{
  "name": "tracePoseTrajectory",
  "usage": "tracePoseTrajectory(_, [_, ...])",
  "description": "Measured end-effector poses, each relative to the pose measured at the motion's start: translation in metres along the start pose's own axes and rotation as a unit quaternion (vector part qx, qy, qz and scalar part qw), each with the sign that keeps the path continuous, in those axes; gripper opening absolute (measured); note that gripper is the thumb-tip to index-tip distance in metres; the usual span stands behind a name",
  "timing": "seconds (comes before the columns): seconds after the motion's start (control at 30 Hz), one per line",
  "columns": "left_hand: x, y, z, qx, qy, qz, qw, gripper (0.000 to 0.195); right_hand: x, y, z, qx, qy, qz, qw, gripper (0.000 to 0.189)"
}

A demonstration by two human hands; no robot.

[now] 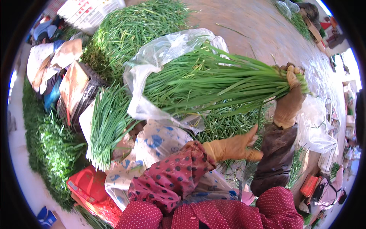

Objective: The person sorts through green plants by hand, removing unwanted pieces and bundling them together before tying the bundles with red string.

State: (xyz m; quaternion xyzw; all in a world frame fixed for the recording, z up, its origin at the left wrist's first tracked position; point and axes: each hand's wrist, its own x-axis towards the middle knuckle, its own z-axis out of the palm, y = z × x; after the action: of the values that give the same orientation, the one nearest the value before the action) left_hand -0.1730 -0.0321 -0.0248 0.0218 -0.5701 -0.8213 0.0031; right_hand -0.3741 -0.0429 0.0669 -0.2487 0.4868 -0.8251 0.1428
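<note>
My right hand (291,77), in a soiled glove, grips the pale stem ends of a large bunch of long flat green leaves (243,78), like garlic chives. The leaves stretch leftward over a clear plastic bag (143,83) that is spread around more greens. My left hand (250,148), in a yellowish glove, is below the bunch with thumb and fingers apart and holds nothing that I can see. To the left, another bunch of leaves (105,126) lies with its pale ends toward me. A plastic sheet with blue prints (157,140) covers my lap.
A heap of greens (143,25) lies at the top beside a white plastic crate (88,13). Cut leaves (234,123) litter the floor under the bunch. Left are a dark crate (91,86) and a red bag (91,183); right, plastic film (314,126). People sit farther off.
</note>
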Motion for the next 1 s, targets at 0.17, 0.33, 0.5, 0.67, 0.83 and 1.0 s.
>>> tracePoseTrajectory(0.17, [0.012, 0.059, -0.007, -0.406, 0.184, 0.135, 0.885, 0.055, -0.091, 0.0, 0.021, -0.081, -0.02, -0.072, 0.994, 0.021])
tracePoseTrajectory(0.33, [-0.025, 0.04, -0.034, -0.539, 0.27, 0.265, 0.753, 0.039, -0.161, 0.003, 0.043, 0.224, -0.164, 0.065, 0.958, 0.02])
tracePoseTrajectory(0.5, [-0.062, 0.015, -0.042, -0.487, 0.37, 0.166, 0.774, 0.019, -0.196, 0.025, 0.017, 0.103, -0.303, 0.058, 0.946, 0.039])
tracePoseTrajectory(0.67, [-0.085, 0.011, -0.053, -0.286, 0.475, 0.116, 0.824, 0.021, -0.162, -0.005, -0.037, 0.095, -0.323, 0.394, 0.855, 0.098])
tracePoseTrajectory(0.83, [-0.075, 0.009, -0.051, -0.067, 0.435, 0.146, 0.886, 0.029, -0.125, 0.015, 0.021, -0.079, -0.467, 0.379, 0.795, 0.13])
tracePoseTrajectory(1.0, [-0.049, 0.004, -0.08, 0.2, 0.487, 0.092, 0.845, 0.058, -0.078, 0.036, 0.086, -0.24, -0.405, 0.233, 0.851, 0.064])
